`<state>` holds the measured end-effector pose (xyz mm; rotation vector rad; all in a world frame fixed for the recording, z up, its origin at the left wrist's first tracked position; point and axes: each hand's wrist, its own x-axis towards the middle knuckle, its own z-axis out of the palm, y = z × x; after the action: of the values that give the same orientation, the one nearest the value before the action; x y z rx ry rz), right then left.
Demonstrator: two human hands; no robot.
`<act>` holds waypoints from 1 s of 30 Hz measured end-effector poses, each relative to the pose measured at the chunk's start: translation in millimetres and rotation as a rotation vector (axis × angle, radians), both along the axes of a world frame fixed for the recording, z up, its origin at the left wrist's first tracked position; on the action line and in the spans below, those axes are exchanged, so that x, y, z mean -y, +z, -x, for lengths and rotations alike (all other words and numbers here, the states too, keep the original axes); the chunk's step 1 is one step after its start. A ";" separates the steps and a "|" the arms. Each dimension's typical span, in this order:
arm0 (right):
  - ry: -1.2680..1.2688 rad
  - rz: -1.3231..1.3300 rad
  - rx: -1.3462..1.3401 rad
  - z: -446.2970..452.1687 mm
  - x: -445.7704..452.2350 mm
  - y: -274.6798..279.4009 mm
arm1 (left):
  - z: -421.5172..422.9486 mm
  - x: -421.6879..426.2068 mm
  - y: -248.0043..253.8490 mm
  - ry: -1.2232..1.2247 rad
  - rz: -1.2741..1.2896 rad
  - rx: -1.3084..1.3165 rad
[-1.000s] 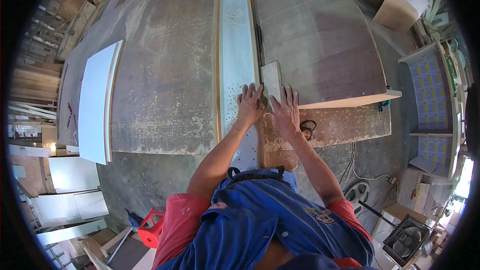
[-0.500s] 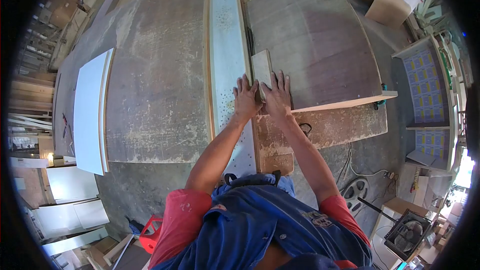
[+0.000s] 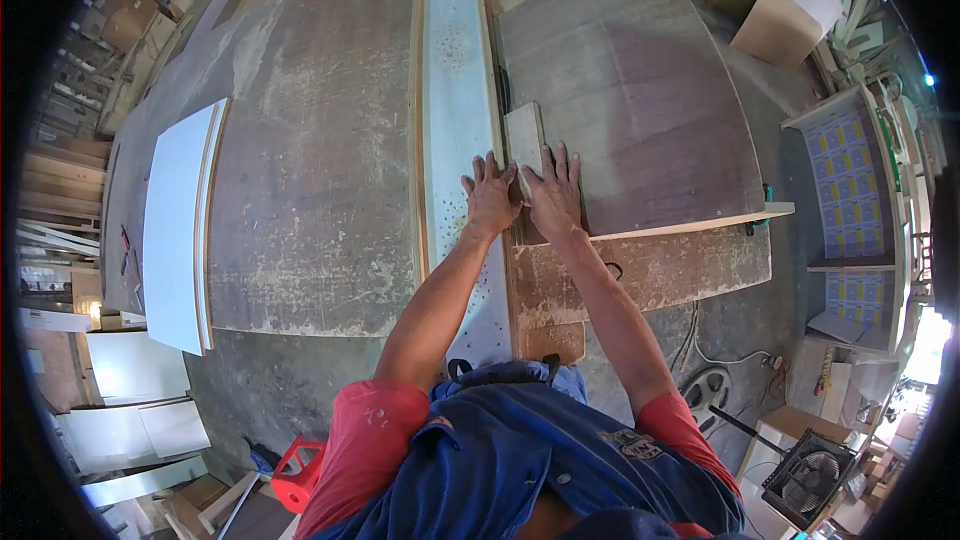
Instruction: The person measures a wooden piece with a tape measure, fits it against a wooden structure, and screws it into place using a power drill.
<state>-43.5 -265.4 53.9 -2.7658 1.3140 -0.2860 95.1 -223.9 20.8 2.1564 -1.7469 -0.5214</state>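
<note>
My left hand (image 3: 491,202) lies flat near the right edge of a long pale-blue panel (image 3: 458,110), its fingers stretched forward and a little apart. Beside it, my right hand (image 3: 555,200) rests palm down, fingers extended, over the lower end of a short wooden block (image 3: 524,130). The two thumbs nearly meet; what lies under the palms is hidden. Dark specks dot the panel around my left hand and farther up. A large brown board (image 3: 630,90) lies just right of the block, its front edge pale.
A worn tabletop (image 3: 310,170) extends left, carrying white panels (image 3: 180,230) at its edge. A red stool (image 3: 300,475) stands low left. On the right are a fan (image 3: 808,480), cables and a wooden cabinet (image 3: 850,265) with printed sheets inside.
Both hands stay in nearly the same place, fingers extended. The whole view has shifted very slightly; the panel and block show no clear movement.
</note>
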 end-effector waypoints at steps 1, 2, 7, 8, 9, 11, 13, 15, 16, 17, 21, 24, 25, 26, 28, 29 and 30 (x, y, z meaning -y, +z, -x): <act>-0.002 -0.016 0.006 -0.3 1.3 0.8 | -0.4 2.4 0.8 0.004 -0.011 -0.004; -0.004 -0.011 0.007 -0.2 1.7 1.2 | -0.4 3.4 1.2 0.002 -0.006 -0.003; 0.015 0.023 0.048 -1.0 2.7 6.4 | -2.6 6.0 1.4 -0.005 -0.035 -0.018; 0.013 0.021 0.048 -0.4 2.6 7.9 | -2.5 5.6 -1.0 -0.007 -0.037 -0.018; 0.014 0.004 0.030 -0.2 2.9 9.5 | -2.5 4.3 -3.5 -0.005 -0.014 -0.022; 0.021 -0.008 0.015 -0.6 6.2 10.8 | -4.0 6.0 -7.1 0.002 0.015 -0.025; 0.033 -0.010 -0.038 0.5 7.2 10.9 | -2.9 4.9 -9.2 -0.005 -0.013 0.018; 0.040 -0.013 -0.012 2.1 6.6 9.9 | -2.7 3.1 -9.0 -0.012 -0.025 0.029; 0.046 -0.015 0.013 2.6 6.8 9.9 | -2.0 2.2 -8.0 -0.019 -0.037 0.038; 0.052 -0.015 0.012 2.7 6.7 9.5 | 0.5 0.5 -7.4 -0.013 -0.037 0.038; 0.042 0.016 -0.033 4.8 6.4 -4.4 | 6.6 -11.7 -3.5 -0.008 -0.058 0.006; 0.071 -0.034 -0.089 13.3 13.3 12.1 | 8.6 -14.5 3.4 -0.014 -0.077 -0.008; 0.094 -0.115 -0.106 13.8 17.2 22.9 | 8.6 -14.4 4.4 -0.009 -0.084 -0.018; 0.093 -0.119 -0.107 12.5 24.5 25.9 | 9.8 -14.6 2.7 -0.010 -0.088 -0.019; 0.062 -0.116 0.073 9.8 42.7 31.4 | 13.6 -14.6 -3.0 0.026 -0.053 -0.016; 0.050 -0.119 0.077 10.6 48.0 33.9 | 14.1 -14.8 -6.4 0.014 -0.056 -0.013; 0.052 -0.047 0.103 12.1 51.5 36.1 | 14.1 -16.8 -9.8 0.019 -0.005 -0.027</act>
<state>-55.6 -316.9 90.0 -2.7026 1.2075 -0.3836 81.0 -207.1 11.0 2.1576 -1.7109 -0.5482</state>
